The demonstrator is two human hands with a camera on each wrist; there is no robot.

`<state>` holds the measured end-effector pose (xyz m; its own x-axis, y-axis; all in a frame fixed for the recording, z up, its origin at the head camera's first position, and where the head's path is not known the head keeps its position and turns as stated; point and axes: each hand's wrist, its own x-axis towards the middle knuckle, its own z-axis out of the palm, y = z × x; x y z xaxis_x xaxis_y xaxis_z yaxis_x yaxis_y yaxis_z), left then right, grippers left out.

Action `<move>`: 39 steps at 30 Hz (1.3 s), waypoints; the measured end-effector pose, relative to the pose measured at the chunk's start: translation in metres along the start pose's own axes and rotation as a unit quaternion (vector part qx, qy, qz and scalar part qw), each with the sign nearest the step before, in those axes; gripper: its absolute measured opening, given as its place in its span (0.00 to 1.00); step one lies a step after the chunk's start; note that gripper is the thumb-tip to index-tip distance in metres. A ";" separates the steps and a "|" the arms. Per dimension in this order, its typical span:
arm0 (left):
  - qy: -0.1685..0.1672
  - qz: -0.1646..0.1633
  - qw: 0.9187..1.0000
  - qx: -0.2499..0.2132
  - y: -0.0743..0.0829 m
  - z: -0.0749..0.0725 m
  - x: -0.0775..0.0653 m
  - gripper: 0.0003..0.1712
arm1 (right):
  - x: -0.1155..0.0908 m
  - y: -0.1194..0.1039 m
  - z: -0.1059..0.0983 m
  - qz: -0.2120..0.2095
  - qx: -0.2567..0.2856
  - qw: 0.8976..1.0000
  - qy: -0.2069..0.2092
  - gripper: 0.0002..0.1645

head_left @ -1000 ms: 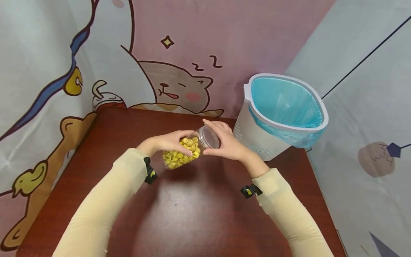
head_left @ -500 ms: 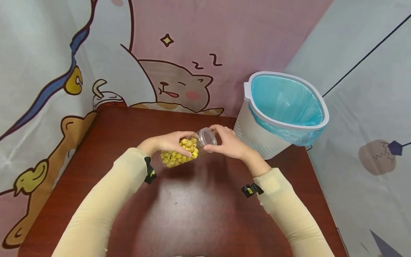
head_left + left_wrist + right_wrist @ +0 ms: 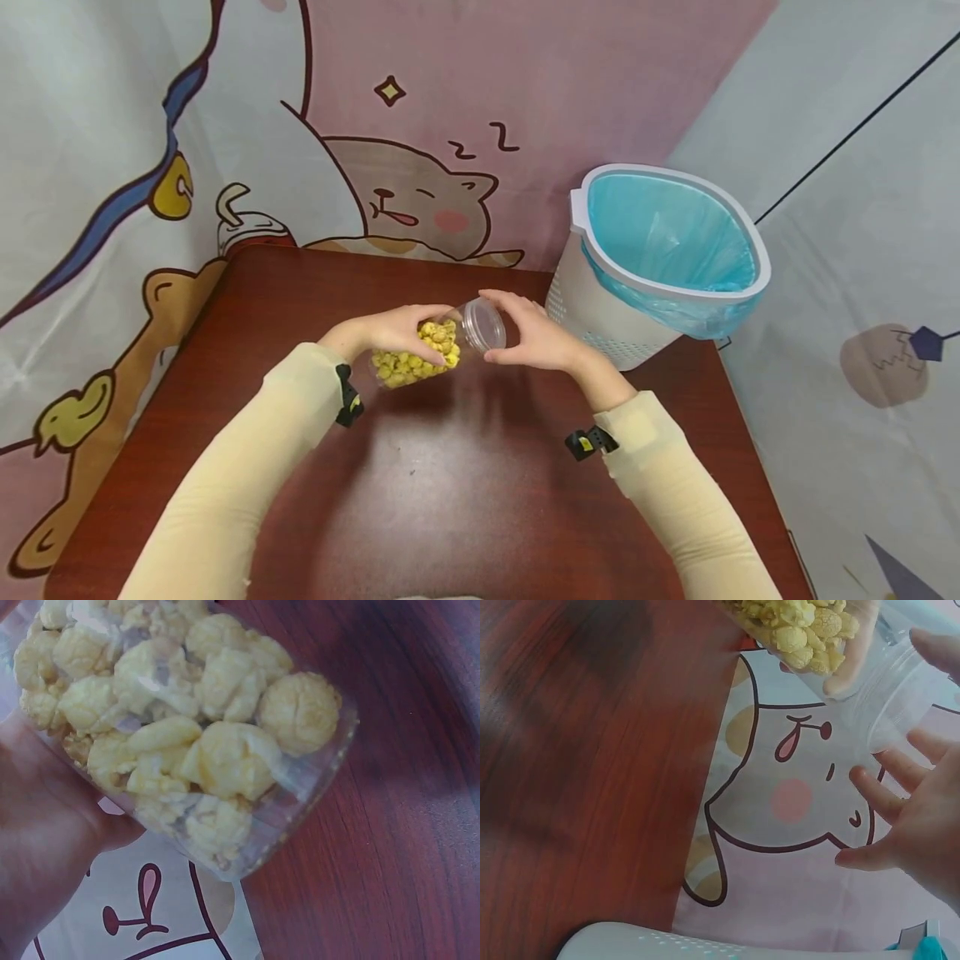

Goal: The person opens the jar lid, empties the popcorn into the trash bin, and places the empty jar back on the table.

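Note:
A clear plastic jar [image 3: 408, 364], part-filled with yellow popcorn [image 3: 232, 757], is held tilted above the table, its lidded end up and to the right. My left hand [image 3: 390, 331] grips it around the side, thumb across the near face. The clear screw lid [image 3: 488, 324] faces my right hand [image 3: 538, 337], whose thumb and fingers spread around its rim. In the right wrist view the fingers [image 3: 885, 796] are splayed apart, fingertips right at the edge of the lid.
A white bin [image 3: 600, 321] with a blue liner [image 3: 667, 233] stands at the table's back right, close beyond my right hand. The dark red wooden table [image 3: 442, 492] meets a printed cartoon cloth [image 3: 427, 200] along the back.
My right hand closed around the lid, then its fingers spread apart again. The jar has shifted slightly left in my left hand's grip.

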<state>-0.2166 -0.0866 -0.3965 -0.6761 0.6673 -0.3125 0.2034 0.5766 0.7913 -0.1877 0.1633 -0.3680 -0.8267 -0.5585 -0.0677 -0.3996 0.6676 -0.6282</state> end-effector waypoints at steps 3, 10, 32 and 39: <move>0.001 -0.002 1.000 -0.001 -0.001 0.000 -0.001 0.44 | 0.001 -0.003 0.000 0.010 -0.003 1.000 0.003 0.53; -0.002 0.001 1.000 0.001 0.001 0.001 -0.001 0.44 | 0.001 -0.003 0.000 -0.008 -0.005 1.000 0.008 0.48; 0.000 -0.001 1.000 -0.007 0.000 0.000 -0.006 0.43 | -0.003 0.005 -0.001 -0.013 0.004 0.999 0.047 0.46; 0.009 -0.013 1.000 -0.018 -0.005 -0.003 -0.011 0.43 | -0.005 0.012 -0.003 -0.006 -0.021 0.997 0.068 0.47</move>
<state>-0.2121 -0.0982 -0.3950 -0.6932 0.6434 -0.3247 0.1596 0.5764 0.8014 -0.1893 0.1757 -0.3724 -0.8665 -0.4968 0.0479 -0.4244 0.6829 -0.5946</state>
